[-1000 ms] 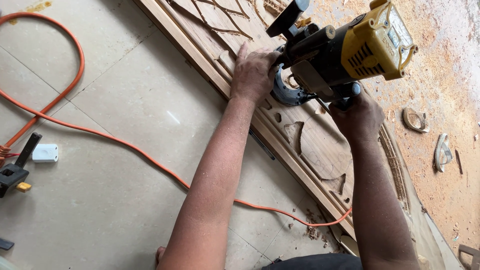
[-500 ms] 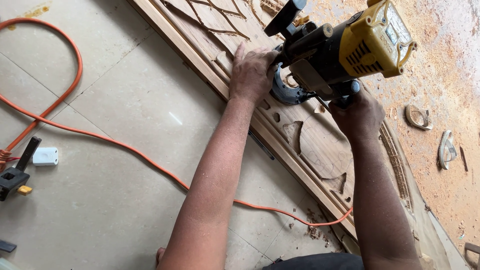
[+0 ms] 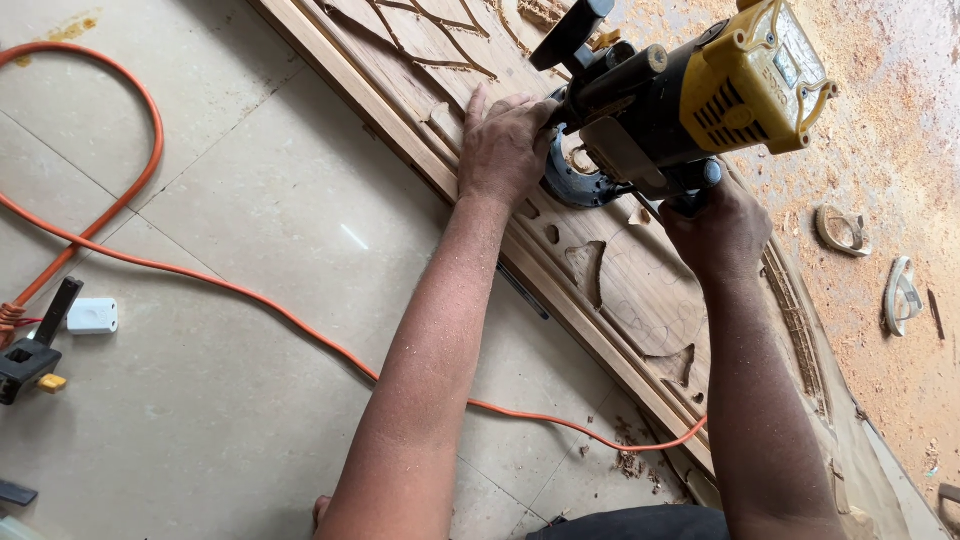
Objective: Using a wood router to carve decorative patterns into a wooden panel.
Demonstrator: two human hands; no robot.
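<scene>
Router point(image 3: 690, 95) in yellow and black sits at the frame's one o'clock, its dark round base pressed on a carved wooden door panel point(image 3: 640, 290) running from twelve toward five o'clock. The left hand point(image 3: 505, 145) lies flat at the base's nine o'clock side, fingers spread, grasping nothing; the right hand point(image 3: 720, 225) is clenched around the handle at the tool's six o'clock. Judged from this, clean cutting calls for a level base and steady pressure. An orange power cord point(image 3: 200, 275) loops across the tiled floor point(image 3: 250, 180) toward nine o'clock.
</scene>
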